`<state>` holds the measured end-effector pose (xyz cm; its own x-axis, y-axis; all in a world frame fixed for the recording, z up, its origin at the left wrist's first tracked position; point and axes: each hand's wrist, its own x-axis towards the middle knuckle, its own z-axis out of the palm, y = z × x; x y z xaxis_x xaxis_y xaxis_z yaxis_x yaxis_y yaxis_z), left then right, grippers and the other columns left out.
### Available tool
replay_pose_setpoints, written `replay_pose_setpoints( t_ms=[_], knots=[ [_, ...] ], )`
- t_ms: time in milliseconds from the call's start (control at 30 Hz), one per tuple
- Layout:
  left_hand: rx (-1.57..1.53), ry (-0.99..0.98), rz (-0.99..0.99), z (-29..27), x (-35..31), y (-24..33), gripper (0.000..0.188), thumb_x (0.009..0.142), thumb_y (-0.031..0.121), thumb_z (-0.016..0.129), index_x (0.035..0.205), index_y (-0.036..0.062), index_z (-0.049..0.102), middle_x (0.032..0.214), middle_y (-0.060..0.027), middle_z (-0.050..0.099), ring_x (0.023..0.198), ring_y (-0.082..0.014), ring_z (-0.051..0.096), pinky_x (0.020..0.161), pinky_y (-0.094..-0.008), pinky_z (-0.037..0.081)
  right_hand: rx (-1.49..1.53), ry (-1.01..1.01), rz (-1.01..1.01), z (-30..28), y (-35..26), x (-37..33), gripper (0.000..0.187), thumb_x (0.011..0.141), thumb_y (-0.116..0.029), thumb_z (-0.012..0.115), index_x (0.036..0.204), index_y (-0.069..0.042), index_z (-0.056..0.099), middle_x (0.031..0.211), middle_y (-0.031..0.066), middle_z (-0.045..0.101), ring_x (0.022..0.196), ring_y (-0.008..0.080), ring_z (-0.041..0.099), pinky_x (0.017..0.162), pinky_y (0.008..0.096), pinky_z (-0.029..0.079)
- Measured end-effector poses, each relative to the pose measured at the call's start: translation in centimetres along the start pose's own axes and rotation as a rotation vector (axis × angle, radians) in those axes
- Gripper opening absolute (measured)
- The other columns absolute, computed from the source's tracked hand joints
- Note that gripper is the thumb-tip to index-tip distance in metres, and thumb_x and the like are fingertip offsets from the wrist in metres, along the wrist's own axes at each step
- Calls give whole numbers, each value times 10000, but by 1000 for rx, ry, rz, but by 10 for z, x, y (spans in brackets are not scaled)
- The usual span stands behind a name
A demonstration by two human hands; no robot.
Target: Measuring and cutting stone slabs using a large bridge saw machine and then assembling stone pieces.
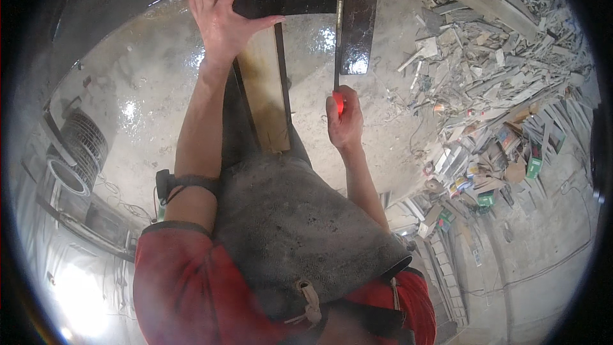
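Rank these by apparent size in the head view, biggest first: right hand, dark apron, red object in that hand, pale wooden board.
1. Dark apron, though nearness to the camera may enlarge it
2. Pale wooden board
3. Right hand
4. Red object, partly covered by the hand

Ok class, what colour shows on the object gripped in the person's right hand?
The object in the right hand shows bright red, in the head view.
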<state>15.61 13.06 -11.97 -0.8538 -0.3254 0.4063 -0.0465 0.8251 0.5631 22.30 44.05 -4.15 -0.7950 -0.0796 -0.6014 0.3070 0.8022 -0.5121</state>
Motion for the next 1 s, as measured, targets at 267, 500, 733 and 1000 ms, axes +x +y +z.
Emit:
replay_pose_setpoints(
  t_ms=[267,500,733,1000],
  knots=[
    [33,-62,-95,-12,2,13,1126,481,470,975,1450,104,534,1611,-275,259,1483,-465,258,1177,-634,225,8,-1,-7,0,3,-2,396,969,-365,617,1213,-57,566,1070,190,631,935,397,647,788,472,525],
    [44,-81,-120,-13,4,10,1136,460,472,976,1447,114,543,1605,-275,279,1480,-459,276,1178,-633,225,60,-2,-1,1,9,1,395,964,-369,633,1204,-59,582,1045,180,638,915,379,657,781,460,527],
    [39,-78,-122,-10,7,12,1124,453,469,974,1436,114,560,1601,-277,290,1482,-458,276,1181,-631,222,72,1,3,1,12,2,405,961,-376,639,1209,-60,587,1034,177,645,905,371,662,782,457,528],
    [47,-92,-128,-13,5,12,1112,455,455,974,1430,110,565,1599,-277,296,1484,-447,279,1186,-618,221,40,-2,28,-1,6,0,411,961,-379,642,1220,-64,583,1031,179,648,900,375,664,782,456,530]
  ],
)
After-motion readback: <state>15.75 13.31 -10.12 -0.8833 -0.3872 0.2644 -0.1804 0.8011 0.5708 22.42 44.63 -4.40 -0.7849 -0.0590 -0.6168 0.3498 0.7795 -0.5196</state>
